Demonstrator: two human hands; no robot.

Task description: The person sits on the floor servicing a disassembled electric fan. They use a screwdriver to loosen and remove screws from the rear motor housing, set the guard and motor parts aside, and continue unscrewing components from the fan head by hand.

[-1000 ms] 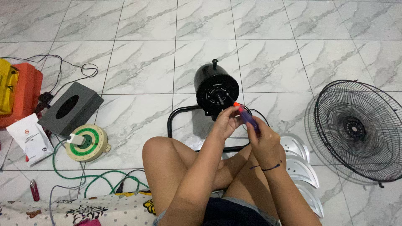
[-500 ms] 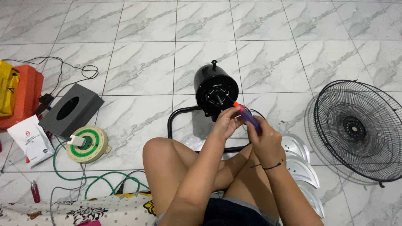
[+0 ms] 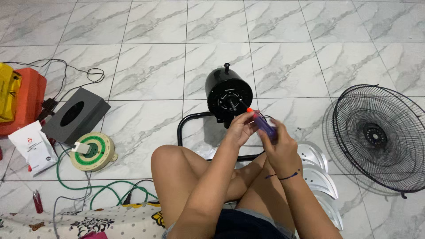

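Observation:
A black fan motor housing on a black tube stand stands on the tiled floor in front of my folded legs, its shaft facing me. My right hand grips a purple screwdriver with an orange collar, whose tip points at the motor's front face. My left hand pinches the screwdriver near its tip, just below the motor.
A black wire fan grille lies at the right. Silver fan blades lie beside my right leg. At the left are a grey box, a green cable reel, a white packet, a red and yellow case and loose cables.
Both hands stay at the motor's front with the screwdriver. The screwdriver handle has tilted slightly; nothing else has moved.

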